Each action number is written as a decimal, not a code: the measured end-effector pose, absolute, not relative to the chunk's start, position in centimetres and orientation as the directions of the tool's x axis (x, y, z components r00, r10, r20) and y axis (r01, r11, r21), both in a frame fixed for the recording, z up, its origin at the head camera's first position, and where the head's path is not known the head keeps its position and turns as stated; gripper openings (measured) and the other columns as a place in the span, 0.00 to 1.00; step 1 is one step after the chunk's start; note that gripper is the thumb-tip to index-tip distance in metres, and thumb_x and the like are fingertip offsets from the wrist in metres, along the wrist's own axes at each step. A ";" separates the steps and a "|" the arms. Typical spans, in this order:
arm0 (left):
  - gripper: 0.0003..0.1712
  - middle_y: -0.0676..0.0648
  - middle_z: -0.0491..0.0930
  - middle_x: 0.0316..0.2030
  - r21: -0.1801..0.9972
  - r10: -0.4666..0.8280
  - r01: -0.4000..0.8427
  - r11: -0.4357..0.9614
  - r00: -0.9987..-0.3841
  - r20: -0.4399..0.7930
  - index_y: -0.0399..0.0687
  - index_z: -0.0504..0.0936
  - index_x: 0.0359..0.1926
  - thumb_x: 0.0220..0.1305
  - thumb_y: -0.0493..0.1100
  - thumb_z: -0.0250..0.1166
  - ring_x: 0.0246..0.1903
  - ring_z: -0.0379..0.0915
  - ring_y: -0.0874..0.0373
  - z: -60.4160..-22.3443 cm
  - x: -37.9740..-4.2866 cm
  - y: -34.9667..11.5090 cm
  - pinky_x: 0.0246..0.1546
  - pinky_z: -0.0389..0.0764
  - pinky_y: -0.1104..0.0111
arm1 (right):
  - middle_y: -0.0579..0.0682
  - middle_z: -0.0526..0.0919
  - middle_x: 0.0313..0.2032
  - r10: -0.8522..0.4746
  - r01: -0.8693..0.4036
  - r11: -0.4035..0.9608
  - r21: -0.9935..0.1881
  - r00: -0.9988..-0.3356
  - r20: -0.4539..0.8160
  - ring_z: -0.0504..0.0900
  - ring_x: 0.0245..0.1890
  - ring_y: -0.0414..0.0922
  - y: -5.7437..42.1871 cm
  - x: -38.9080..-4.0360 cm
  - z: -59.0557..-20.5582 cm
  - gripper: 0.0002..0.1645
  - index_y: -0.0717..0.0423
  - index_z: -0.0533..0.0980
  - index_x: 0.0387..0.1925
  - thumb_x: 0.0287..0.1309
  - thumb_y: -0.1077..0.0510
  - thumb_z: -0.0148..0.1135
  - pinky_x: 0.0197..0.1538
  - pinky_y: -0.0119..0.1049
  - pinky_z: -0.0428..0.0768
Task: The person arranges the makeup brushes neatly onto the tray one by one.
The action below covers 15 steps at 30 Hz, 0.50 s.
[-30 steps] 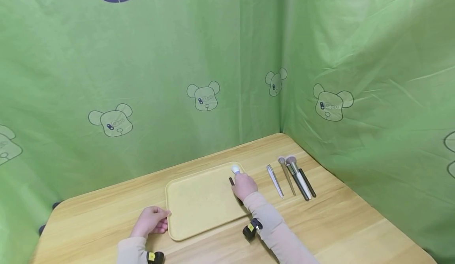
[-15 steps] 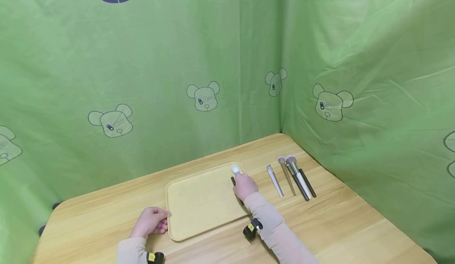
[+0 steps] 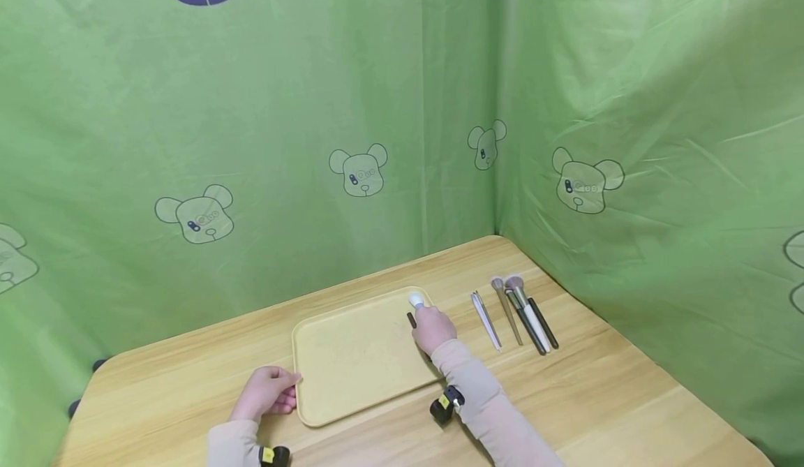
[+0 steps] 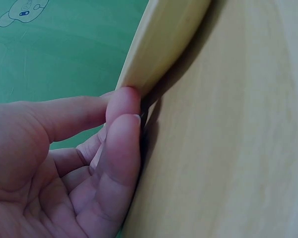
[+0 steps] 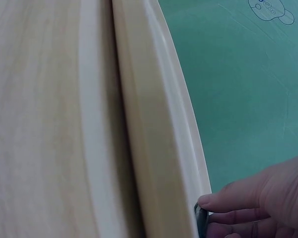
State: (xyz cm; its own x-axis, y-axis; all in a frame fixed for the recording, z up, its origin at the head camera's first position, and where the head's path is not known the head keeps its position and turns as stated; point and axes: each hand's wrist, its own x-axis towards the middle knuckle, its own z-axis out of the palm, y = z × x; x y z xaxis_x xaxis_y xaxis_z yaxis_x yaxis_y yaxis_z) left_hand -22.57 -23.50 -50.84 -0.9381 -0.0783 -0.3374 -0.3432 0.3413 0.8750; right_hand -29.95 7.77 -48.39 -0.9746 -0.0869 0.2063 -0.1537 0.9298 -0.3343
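My left hand [image 3: 266, 390] pinches the left edge of a pale yellow tray [image 3: 326, 414], with thumb and fingertips at its rim in the left wrist view. My right hand [image 3: 435, 330] is over the tray's right end, pinching a slim dark stick [image 3: 411, 320], whose middle is hidden under the hand. The right wrist view shows the thumb against the dark stick [image 5: 202, 220] just inside the rim. Beside it in the tray, a makeup brush [image 3: 416, 299] shows its white head and bluish collar. Its handle is hidden by the right hand.
Right of the tray, several makeup brushes [image 3: 532, 320] lie on the wooden table [image 3: 615, 390], along with a brown-handled brush [image 3: 509, 313] and slim silvery tools [image 3: 486, 322]. A green curtain [image 3: 283, 104] with bear prints stands behind the table and along its right side.
The dark stick's far end has shifted slightly right, closer to the white-headed brush. My left hand and the tray have stayed in place.
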 end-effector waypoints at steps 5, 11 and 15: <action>0.14 0.46 0.77 0.17 0.878 -0.084 -0.337 0.340 -0.941 -0.328 0.33 0.75 0.33 0.56 0.43 0.60 0.16 0.74 0.60 -50.8 -22.5 -23.4 0.20 0.81 0.68 | 0.55 0.81 0.21 -0.074 -0.138 0.925 -0.354 -0.979 0.190 0.76 0.17 0.47 7.7 -30.1 -48.5 0.05 0.59 0.76 0.21 0.41 0.61 0.64 0.18 0.38 0.73; 0.14 0.46 0.77 0.17 0.877 -0.083 -0.336 0.343 -0.941 -0.328 0.33 0.75 0.33 0.56 0.43 0.60 0.16 0.74 0.60 -50.7 -22.5 -23.4 0.20 0.81 0.68 | 0.55 0.81 0.21 -0.074 -0.140 0.926 -0.350 -0.978 0.194 0.75 0.17 0.47 7.8 -30.2 -48.5 0.06 0.58 0.75 0.21 0.41 0.60 0.65 0.18 0.37 0.74; 0.13 0.46 0.77 0.17 0.877 -0.081 -0.335 0.345 -0.941 -0.328 0.33 0.75 0.33 0.56 0.43 0.60 0.17 0.74 0.60 -50.7 -22.5 -23.4 0.21 0.81 0.68 | 0.55 0.80 0.20 -0.077 -0.144 0.925 -0.352 -0.977 0.197 0.75 0.16 0.46 7.8 -30.1 -48.4 0.07 0.58 0.75 0.21 0.41 0.60 0.65 0.18 0.37 0.73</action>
